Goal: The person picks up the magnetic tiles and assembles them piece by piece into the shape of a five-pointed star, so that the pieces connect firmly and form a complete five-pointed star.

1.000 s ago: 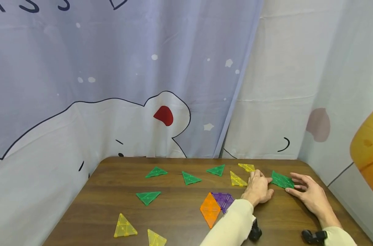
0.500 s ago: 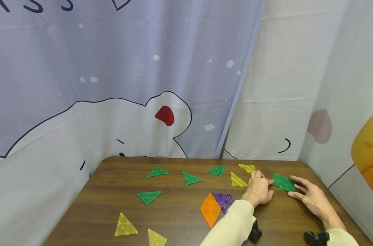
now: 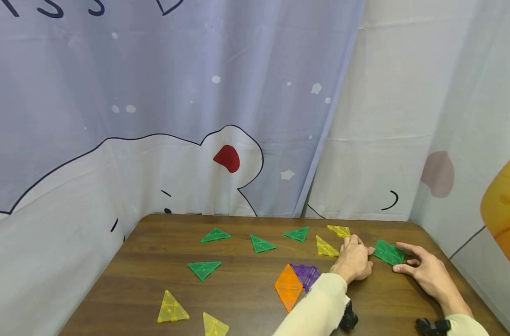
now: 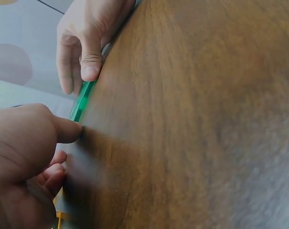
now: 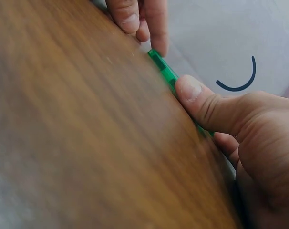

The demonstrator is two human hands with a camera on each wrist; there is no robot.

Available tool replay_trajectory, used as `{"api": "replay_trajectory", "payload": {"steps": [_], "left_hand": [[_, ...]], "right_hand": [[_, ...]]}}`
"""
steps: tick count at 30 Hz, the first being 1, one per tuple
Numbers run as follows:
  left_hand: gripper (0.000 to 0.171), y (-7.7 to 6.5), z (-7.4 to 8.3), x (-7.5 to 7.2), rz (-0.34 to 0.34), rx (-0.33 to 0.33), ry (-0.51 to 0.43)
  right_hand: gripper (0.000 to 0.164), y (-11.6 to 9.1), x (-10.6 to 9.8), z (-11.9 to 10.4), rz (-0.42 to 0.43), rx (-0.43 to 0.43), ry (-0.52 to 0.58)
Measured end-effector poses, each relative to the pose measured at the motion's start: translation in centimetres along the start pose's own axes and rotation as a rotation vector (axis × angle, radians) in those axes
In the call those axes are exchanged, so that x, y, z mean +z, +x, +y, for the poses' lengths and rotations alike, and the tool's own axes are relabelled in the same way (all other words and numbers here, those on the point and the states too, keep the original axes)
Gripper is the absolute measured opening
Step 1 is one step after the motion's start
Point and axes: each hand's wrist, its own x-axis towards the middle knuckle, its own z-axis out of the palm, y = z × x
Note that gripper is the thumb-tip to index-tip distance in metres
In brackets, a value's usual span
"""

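Note:
A flat, four-sided green translucent magnetic tile piece [image 3: 389, 252] lies on the right part of the table between the two hands. My right hand [image 3: 427, 270] grips its right end, thumb on the near edge and fingers on the far side. At its left corner is my left hand [image 3: 353, 260], with the thumb tip [image 4: 70, 130] right at the edge of the green piece [image 4: 81, 102]. The left hand's other fingers are bent toward the tabletop, beside two yellow triangle tiles [image 3: 325, 247]. In the right wrist view, the right thumb [image 5: 194, 95] presses along the edge.
An orange diamond [image 3: 288, 287] and a purple piece [image 3: 306, 275] lie together by the left sleeve. Several green triangle tiles [image 3: 262, 244] are spread across the back and middle. Two more yellow triangles [image 3: 172, 308] lie at the front left. A printed curtain [image 3: 175, 177] hangs behind the table.
The green piece has turned slightly and shifted a little toward the near side, with the right hand moving along with it. The left hand has stayed nearly in place.

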Motion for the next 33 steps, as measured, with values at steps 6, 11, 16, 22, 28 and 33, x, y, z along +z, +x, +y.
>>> {"api": "replay_trajectory", "payload": {"steps": [6, 11, 16, 22, 28, 33], "left_hand": [[0.046, -0.1, -0.1, 0.1, 0.009, 0.014, -0.003], [0.047, -0.3, -0.2, 0.1, 0.025, 0.03, -0.012], [0.05, -0.4, -0.6, -0.3, 0.066, 0.049, -0.033], [0.05, -0.5, -1.3, -1.2, 0.126, 0.051, -0.107], [0.054, -0.6, -2.8, -2.5, 0.229, -0.018, -0.149], [0.067, -0.8, -4.5, -3.9, 0.251, -0.112, -0.215]], "right_hand": [[0.086, 0.0, -0.1, -0.2, -0.029, 0.024, 0.008], [0.089, 0.1, 0.0, -0.3, -0.044, 0.034, 0.024], [0.089, 0.1, 0.1, -0.2, -0.025, 0.024, 0.019], [0.088, 0.1, 0.2, 0.0, 0.005, 0.001, 0.021], [0.094, 0.1, 0.4, -0.4, 0.034, -0.017, 0.069], [0.098, 0.1, 0.5, -1.5, 0.089, 0.008, 0.116]]}}
